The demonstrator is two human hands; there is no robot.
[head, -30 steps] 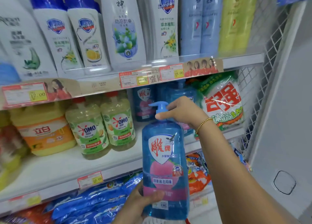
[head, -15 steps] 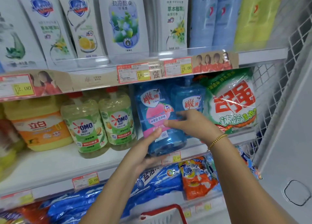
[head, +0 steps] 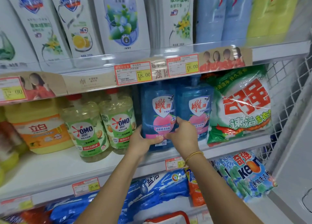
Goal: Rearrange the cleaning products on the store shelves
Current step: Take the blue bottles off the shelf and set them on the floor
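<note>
Head view, risks first. The translucent blue plastic bottle with a white shield and pink peach label [head: 158, 115] stands on the white middle shelf [head: 50, 169], right of centre. It sits in a tight slot. A matching blue bottle [head: 195, 105] touches or nearly touches its right side, and a pale yellow-green clear OMO bottle [head: 118, 120] is just beside it on the left. Any sideways shove would likely knock one of them. The OMO bottle is the likelier to tip, since it has open shelf in front of it. The blue bottle's top is hidden behind the upper shelf's price-tag strip [head: 133, 73], so I cannot tell the headroom. If it is lifted or tilted while being pushed farther in, the top could catch under that shelf. The base looks close to the near shelf edge, so letting go too soon with a forward lean could drop it. The green, white and red detergent bag [head: 241, 105] leans in from the far right and could crowd the row. The left hand [head: 141, 140] has its fingers curled round the lower left side and its thumb across the front. The right hand [head: 184, 134] has its fingers clamped on the lower right, at the gap between the two blue bottles. The bottle looks upright, label forward, full and undented.
</note>
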